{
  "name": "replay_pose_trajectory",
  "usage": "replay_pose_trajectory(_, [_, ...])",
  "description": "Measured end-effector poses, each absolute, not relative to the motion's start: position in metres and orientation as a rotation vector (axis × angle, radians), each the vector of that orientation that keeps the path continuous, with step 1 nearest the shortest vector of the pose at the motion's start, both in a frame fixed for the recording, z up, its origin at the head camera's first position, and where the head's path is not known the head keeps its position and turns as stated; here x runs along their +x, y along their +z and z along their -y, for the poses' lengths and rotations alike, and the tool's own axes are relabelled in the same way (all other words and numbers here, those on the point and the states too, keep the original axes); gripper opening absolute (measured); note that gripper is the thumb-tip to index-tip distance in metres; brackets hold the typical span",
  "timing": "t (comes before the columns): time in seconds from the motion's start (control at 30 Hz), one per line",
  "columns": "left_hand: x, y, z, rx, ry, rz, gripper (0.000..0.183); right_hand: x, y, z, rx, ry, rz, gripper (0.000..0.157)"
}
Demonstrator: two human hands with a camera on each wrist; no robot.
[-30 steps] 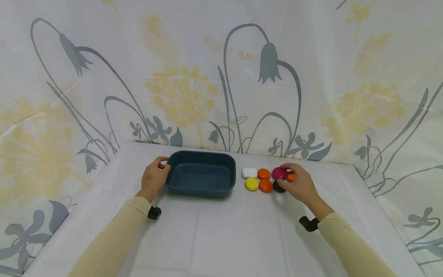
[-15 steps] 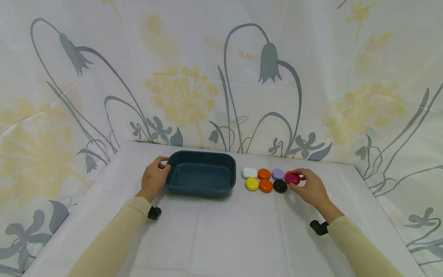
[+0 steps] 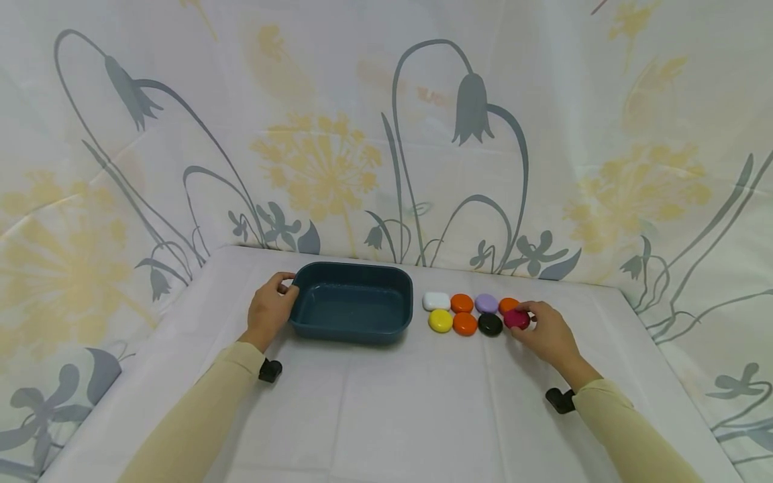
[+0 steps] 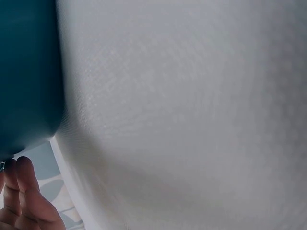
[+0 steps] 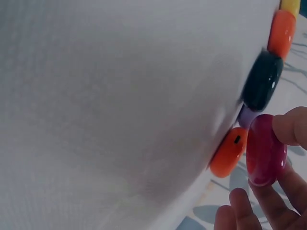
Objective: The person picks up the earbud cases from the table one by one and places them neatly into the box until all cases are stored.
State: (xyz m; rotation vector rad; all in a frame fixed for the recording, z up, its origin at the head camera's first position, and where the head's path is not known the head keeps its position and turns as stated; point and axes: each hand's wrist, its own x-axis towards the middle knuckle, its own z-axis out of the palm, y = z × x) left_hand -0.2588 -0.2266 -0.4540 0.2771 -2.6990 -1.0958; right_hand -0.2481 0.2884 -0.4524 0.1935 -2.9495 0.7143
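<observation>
In the head view my right hand (image 3: pixel 549 333) pinches a glossy magenta rounded disc (image 3: pixel 516 318) at the right end of two rows of similar pieces. The right wrist view shows the disc (image 5: pixel 266 151) tilted between thumb and fingers, close to an orange disc (image 5: pixel 229 152); whether it touches the table cannot be told. A black disc (image 3: pixel 490 324) lies just left of it, and another orange disc (image 3: pixel 508 305) sits behind. My left hand (image 3: pixel 270 310) grips the left end of a dark teal rectangular dish (image 3: pixel 350 333); its fingertips (image 4: pixel 25 165) meet the dish's corner.
Left of the right hand lie a lavender disc (image 3: pixel 486 303), two orange discs, a yellow disc (image 3: pixel 441 320) and a white squarish piece (image 3: pixel 436 301) beside the dish. All stand on a white-covered table (image 3: pixel 410 402), with a flower-patterned cloth (image 3: pixel 338 168) behind.
My right hand has carried the magenta disc rightward from over the lavender disc and then down toward the near row, uncovering the lavender and black discs. The left hand and dish stay put.
</observation>
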Motion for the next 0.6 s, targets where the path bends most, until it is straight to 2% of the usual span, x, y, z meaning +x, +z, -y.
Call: replay_pose_trajectory(0.6, [-0.2592, -0.4551, 0.2255, 0.287, -1.083, 2.702, 0.037, -0.2483, -0.4555, -0.2881, 0.164, 0.703, 3.004, 0.043])
